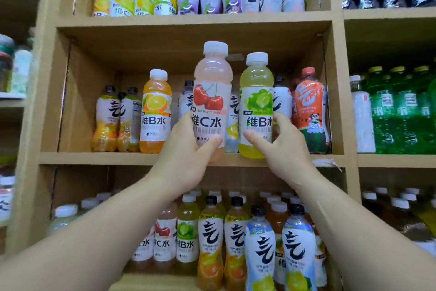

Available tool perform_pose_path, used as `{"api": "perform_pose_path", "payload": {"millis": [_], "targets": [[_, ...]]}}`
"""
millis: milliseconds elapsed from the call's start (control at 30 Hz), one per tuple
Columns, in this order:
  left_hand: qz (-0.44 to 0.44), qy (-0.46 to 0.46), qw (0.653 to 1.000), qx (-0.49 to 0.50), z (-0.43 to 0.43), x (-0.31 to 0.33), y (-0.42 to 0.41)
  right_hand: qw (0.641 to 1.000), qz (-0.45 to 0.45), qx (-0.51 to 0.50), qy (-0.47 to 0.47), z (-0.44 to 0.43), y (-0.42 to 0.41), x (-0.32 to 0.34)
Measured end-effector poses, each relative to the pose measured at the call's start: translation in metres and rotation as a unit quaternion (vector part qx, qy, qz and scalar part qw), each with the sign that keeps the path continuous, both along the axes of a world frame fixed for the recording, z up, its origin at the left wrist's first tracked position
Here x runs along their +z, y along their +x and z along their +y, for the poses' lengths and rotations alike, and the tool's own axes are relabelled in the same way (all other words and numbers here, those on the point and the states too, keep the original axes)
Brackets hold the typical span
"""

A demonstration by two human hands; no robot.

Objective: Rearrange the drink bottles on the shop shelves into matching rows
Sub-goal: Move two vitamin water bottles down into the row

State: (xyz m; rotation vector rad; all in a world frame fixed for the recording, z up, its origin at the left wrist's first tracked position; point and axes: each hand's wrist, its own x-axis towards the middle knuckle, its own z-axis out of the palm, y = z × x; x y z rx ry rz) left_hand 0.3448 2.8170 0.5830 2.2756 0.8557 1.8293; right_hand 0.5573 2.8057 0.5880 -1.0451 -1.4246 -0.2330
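Both my forearms reach up and forward to the middle shelf [94, 158]. My left hand [186, 153] wraps the lower part of the pink cherry bottle [212, 92], thumb across the front of its label and fingers curled round the left side, holding it upright at the shelf's front edge. My right hand [285, 151] grips the yellow-green lime bottle [256, 102] just beside it, thumb on the label and fingers round the right side. That bottle stands at the shelf front.
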Motion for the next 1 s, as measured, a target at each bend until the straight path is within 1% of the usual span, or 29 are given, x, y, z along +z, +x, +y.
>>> {"api": "perform_pose_path", "payload": {"millis": [133,300,400,467,567,700,800,900,1000], "targets": [[-0.027,-0.028,0.999,-0.018,-0.024,-0.025,-0.025,0.999,-0.006,0.036,0.016,-0.025,-0.022,-0.021],[-0.065,-0.077,0.995,-0.003,-0.039,-0.087,-0.064,0.995,0.009,0.095,-0.023,-0.049,-0.049,-0.072],[-0.047,-0.104,0.992,0.046,-0.035,-0.136,-0.083,0.990,0.036,0.124,-0.061,-0.045,-0.064,-0.117],[-0.040,-0.139,0.987,0.075,-0.028,-0.167,-0.094,0.986,0.033,0.133,-0.091,-0.035,-0.076,-0.146],[-0.031,-0.172,0.980,0.097,-0.002,-0.206,-0.108,0.982,0.022,0.132,-0.135,-0.016,-0.095,-0.183],[-0.041,-0.213,0.969,0.115,0.041,-0.239,-0.114,0.976,0.017,0.115,-0.182,0.016,-0.111,-0.222],[-0.024,-0.239,0.960,0.143,0.070,-0.255,-0.113,0.971,0.017,0.096,-0.216,0.033,-0.119,-0.239],[0.002,-0.261,0.954,0.147,0.091,-0.265,-0.112,0.968,0.035,0.074,-0.239,0.048,-0.123,-0.253],[0.027,-0.265,0.953,0.146,0.108,-0.268,-0.109,0.964,0.042,0.049,-0.258,0.061,-0.124,-0.268]]}}
